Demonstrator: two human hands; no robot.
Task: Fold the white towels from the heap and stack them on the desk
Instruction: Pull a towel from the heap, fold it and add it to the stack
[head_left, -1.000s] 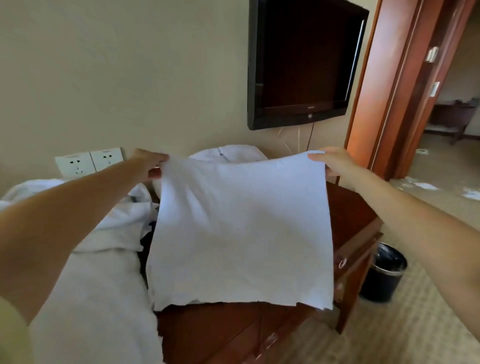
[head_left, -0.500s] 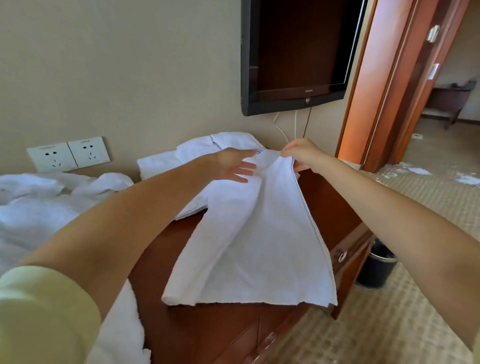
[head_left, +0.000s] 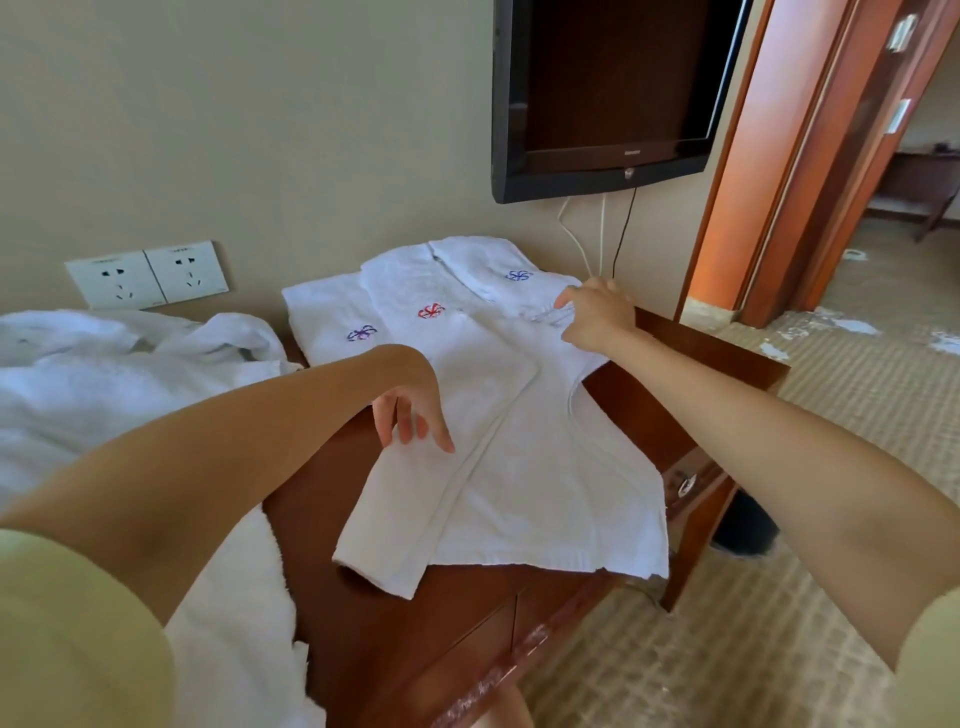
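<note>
A white towel lies folded lengthwise on the dark wooden desk, its near end hanging toward the front edge. My right hand pinches the towel's far corners together at the back of the desk. My left hand rests fingers-down and spread on the towel's left fold, holding nothing. Behind it lie folded white towels with small embroidered flower marks, overlapping against the wall. The heap of loose white towels covers the left side.
A black television hangs on the wall above the desk, with cables dropping behind. Two wall sockets sit at the left. A dark waste bin stands on the carpet beside the desk's right end. An orange door frame is at right.
The towel, held up spread a second ago, was folded in half and laid on the desk. My left hand let go of its corner and slid back to the left fold.
</note>
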